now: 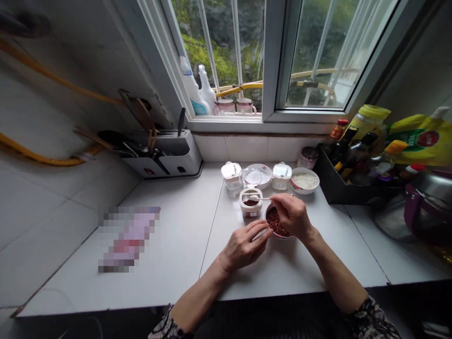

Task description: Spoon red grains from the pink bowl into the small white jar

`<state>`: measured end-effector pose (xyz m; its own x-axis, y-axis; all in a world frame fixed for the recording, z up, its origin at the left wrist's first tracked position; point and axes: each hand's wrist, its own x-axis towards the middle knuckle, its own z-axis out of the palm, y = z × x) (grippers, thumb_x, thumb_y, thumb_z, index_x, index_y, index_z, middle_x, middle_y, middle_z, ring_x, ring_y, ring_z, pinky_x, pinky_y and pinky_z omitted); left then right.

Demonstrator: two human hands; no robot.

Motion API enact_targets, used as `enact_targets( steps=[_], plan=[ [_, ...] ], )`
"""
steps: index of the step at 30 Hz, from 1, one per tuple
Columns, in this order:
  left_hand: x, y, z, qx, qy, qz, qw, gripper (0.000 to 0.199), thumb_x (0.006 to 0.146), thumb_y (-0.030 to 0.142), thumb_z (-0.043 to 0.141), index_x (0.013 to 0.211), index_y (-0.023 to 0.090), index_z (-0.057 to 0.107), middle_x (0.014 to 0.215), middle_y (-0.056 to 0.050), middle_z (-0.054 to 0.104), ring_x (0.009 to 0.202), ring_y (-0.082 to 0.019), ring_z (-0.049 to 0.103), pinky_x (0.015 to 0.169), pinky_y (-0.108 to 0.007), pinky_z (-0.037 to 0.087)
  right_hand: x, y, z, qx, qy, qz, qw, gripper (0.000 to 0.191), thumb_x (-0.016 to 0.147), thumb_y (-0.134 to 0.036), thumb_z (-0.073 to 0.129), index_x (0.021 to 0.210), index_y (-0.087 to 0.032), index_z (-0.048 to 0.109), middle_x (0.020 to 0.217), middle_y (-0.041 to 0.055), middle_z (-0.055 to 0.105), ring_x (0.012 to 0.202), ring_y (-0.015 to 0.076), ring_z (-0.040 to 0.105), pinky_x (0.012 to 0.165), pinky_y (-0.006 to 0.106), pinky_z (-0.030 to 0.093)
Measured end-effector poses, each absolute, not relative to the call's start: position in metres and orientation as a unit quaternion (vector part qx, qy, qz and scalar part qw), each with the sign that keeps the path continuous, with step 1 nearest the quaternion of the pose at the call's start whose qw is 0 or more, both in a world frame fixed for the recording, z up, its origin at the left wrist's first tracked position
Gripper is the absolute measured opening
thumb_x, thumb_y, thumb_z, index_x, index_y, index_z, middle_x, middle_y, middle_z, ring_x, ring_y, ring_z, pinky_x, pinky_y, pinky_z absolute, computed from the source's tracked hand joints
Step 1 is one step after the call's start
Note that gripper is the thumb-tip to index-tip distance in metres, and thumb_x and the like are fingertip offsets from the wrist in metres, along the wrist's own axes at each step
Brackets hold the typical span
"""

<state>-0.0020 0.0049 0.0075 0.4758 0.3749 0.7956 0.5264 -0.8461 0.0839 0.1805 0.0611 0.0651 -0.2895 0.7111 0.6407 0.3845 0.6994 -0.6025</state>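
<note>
My right hand [293,216] pinches the handle of a small white spoon [263,198], whose head is over the mouth of a small white-rimmed seasoning jar [251,212]. Dark reddish-brown bits, like dried chili flakes [250,203], lie inside that jar. Just right of it stands a bowl [284,237] filled with the same kind of flakes, partly covered by my right hand. My left hand [245,245] has its fingertips at the near left rim of this bowl and seems to hold it. The jar's clear lid [252,177] is flipped up behind it.
Behind stand two lidded jars [231,175], a bowl of white powder [263,173] and a bowl of white grains [305,181]. A dark bottle rack [332,183] and a pot [420,212] are right. A knife holder [176,160] and a blurred purple item [136,235] are left.
</note>
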Motion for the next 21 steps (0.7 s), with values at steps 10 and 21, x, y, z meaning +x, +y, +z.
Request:
enact_targets(
  steps=[10, 21],
  plan=[
    [-0.005, 0.005, 0.002, -0.861, -0.265, -0.43, 0.061, 0.032, 0.093, 0.008, 0.052, 0.122, 0.014, 0.061, 0.11, -0.013, 0.068, 0.11, -0.023, 0.066, 0.088, -0.037, 0.062, 0.226, 0.077, 0.064, -0.482, -0.724, 0.241, 0.43, 0.012, 0.076, -0.02, 0.052, 0.07, -0.018, 0.063, 0.057, -0.001, 0.06, 0.051, 0.0122, 0.053, 0.052, 0.023, 0.042],
    [-0.004, 0.005, 0.004, -0.86, -0.26, -0.433, 0.072, 0.029, 0.091, 0.006, 0.054, 0.119, 0.012, 0.062, 0.109, -0.014, 0.068, 0.108, -0.023, 0.066, 0.087, -0.037, 0.062, 0.218, 0.077, 0.054, -0.477, -0.7, 0.327, 0.419, 0.012, 0.075, -0.024, 0.051, 0.073, -0.019, 0.062, 0.056, -0.0017, 0.06, 0.05, 0.0124, 0.052, 0.05, 0.024, 0.041]
  ],
)
